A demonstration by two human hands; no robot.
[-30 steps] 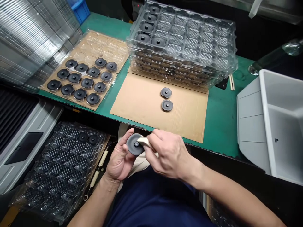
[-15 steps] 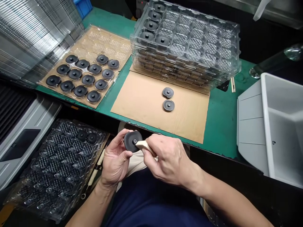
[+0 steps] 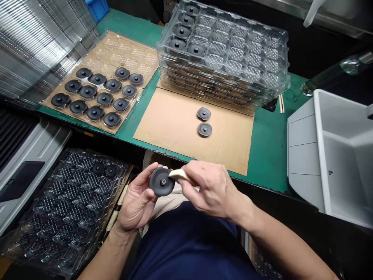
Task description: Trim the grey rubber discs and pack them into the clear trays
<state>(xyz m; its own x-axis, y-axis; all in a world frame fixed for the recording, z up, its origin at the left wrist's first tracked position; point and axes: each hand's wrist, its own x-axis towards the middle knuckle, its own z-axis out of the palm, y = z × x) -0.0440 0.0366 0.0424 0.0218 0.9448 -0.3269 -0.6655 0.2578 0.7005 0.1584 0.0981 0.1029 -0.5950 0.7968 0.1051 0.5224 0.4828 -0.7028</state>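
Held in front of the near edge of the cardboard sheet (image 3: 170,120), short of the tabletop (image 3: 268,155) carrying it: a black disc (image 3: 162,182), studded side up, pinched at its rim between thumb and fingers of the left hand (image 3: 136,204), presumably to keep the face and central stud exposed. Gripped in the closed fingers of the right hand (image 3: 208,188), just right of the disc: a folded cream piece (image 3: 178,174), possibly cloth, with only its tip protruding and meeting the disc's right side, seemingly for fine control. Laid near the middle of the cardboard sheet, one behind the other and apart: two loose discs (image 3: 204,129), apparently within easy reach. Left of the cardboard sheet: a shallow clear tray (image 3: 128,58) with rows of similar discs, likely spaced by its moulded pockets. Rising along the sheet's far edge, and limiting access from behind: a tray stack (image 3: 221,79), partly filled. Standing right of the sheet as a side barrier: a white bin (image 3: 304,147). Lower left of the sheet, below tabletop level: another tray (image 3: 67,210).
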